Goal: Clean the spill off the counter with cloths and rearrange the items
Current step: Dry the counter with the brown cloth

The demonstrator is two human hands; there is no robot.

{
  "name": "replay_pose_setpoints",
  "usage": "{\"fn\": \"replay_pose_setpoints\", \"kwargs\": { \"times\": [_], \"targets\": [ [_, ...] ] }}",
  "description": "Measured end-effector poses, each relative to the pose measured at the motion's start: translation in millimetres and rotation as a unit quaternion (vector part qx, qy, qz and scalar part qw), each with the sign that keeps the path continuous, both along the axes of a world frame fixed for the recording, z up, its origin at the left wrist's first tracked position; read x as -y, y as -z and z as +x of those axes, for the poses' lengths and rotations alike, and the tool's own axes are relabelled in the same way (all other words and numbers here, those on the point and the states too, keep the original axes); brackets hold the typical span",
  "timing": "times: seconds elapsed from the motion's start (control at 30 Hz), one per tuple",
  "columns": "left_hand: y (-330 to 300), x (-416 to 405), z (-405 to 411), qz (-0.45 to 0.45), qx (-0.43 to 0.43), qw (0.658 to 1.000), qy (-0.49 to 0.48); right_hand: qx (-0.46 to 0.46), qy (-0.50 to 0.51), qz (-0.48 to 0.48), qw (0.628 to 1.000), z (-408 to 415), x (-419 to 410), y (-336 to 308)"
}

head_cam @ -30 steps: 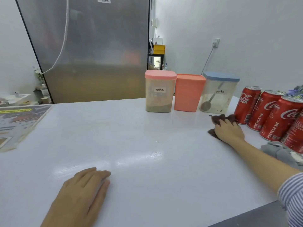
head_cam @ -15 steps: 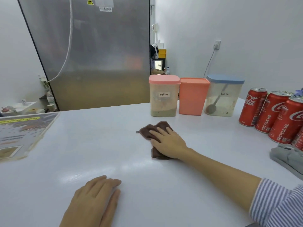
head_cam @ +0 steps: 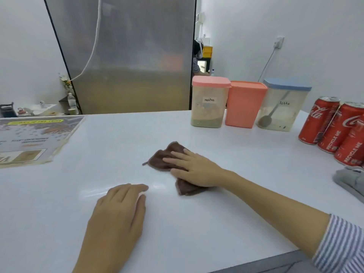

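Note:
A brown cloth (head_cam: 160, 157) lies crumpled on the white counter (head_cam: 246, 174) near its middle. My right hand (head_cam: 194, 168) presses flat on top of the cloth, fingers spread toward the left. Palm down on the bare counter, my left hand (head_cam: 118, 215) rests nearer to me with nothing in it. No spill shows on the glossy surface. At the back right stand a mocha container (head_cam: 208, 104) with a pink lid, a coral container (head_cam: 244, 104) and a blue-lidded latte container (head_cam: 281, 105) holding a spoon.
Red cola cans (head_cam: 332, 123) stand in a row at the right edge. In front of them lies a grey cloth (head_cam: 350, 180). A laminated sheet (head_cam: 33, 138) covers the counter's left end. A steel fridge (head_cam: 128, 56) rises behind the counter.
My right hand has swept the brown cloth from beside the cans leftward to the counter's middle. The left hand has stayed flat in place.

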State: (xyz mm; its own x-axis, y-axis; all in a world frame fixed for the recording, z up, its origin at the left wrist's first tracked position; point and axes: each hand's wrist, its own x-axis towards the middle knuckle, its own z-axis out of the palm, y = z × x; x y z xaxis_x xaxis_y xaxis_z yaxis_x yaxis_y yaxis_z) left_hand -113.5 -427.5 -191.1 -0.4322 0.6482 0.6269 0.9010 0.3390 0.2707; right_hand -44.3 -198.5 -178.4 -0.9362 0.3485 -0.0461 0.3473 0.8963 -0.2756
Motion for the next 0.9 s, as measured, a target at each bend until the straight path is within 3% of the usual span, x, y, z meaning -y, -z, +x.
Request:
{"fn": "replay_pose_setpoints", "kwargs": {
  "times": [0.1,0.17,0.27,0.4,0.5,0.73,0.9],
  "targets": [
    [-2.2,-0.3,4.5,-0.013,0.019,1.0,-0.001,-0.005,0.132,0.022,0.991,-21.1,-15.1,0.9],
    [-4.1,0.9,7.0,-0.021,0.022,1.0,0.0,-0.003,0.166,0.044,0.985,-37.1,-2.0,2.9],
    [-8.6,2.0,11.1,-0.002,0.053,0.998,-0.019,0.014,0.109,0.045,0.993,-30.0,34.1,2.0],
    [-14.7,7.3,12.3,0.09,0.18,0.977,-0.071,0.016,-0.002,0.067,0.998,35.1,98.7,0.0],
    [-19.4,21.0,9.4,0.087,0.195,0.975,-0.063,0.016,0.001,0.035,0.999,74.1,127.8,-3.6],
    [-46.7,50.0,-31.8,-0.05,0.177,0.981,-0.059,0.045,0.076,0.007,0.996,2.3,109.8,-3.9],
    [-58.6,45.3,-101.8,-0.206,0.157,0.964,-0.056,0.019,0.116,0.022,0.993,-77.1,91.7,-3.0]
  ]
}}
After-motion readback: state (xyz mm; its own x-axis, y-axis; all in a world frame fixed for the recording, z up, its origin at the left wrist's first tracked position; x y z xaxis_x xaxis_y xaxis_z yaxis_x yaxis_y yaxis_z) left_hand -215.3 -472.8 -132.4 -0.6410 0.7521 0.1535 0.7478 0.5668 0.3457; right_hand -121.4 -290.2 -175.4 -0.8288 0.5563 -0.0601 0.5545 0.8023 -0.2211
